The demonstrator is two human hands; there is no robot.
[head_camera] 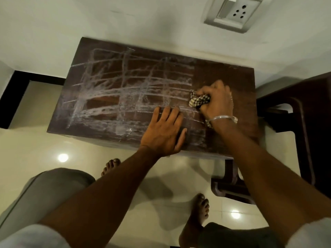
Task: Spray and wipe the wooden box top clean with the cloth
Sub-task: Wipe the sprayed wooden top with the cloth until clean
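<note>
The wooden box top (223, 72) stands against the wall, its long side toward the person, so both arms reach it from the front edge. White scribbled marks (100, 97) cover the left and middle of the surface. The strip at the right end looks darker and largely free of them, which suggests wiping runs from right to left.

Right hand (217, 101): fingers curled tight round a bunched checked cloth (198, 101), knuckles up, pressing the wad onto the wood at the border between the marked and the cleaner area. Bunching the cloth probably concentrates pressure on a small patch. A loose tail of cloth shows below the wrist, beside a metal bracelet (222, 118).

Left hand (163, 131): laid flat, palm down, near the front edge, with straight fingers (168, 113) close together and the thumb spread aside. It holds nothing. Its placement likely braces the body and steadies the box against the rubbing force. The two hands lie near each other but apart.

No spray bottle is in view (whether the surface is wet cannot be told).

Surroundings: a wall socket (232, 13) above the box, a dark plastic chair (300, 122) at the right, and a glossy tiled floor (35, 149) under bare feet.
</note>
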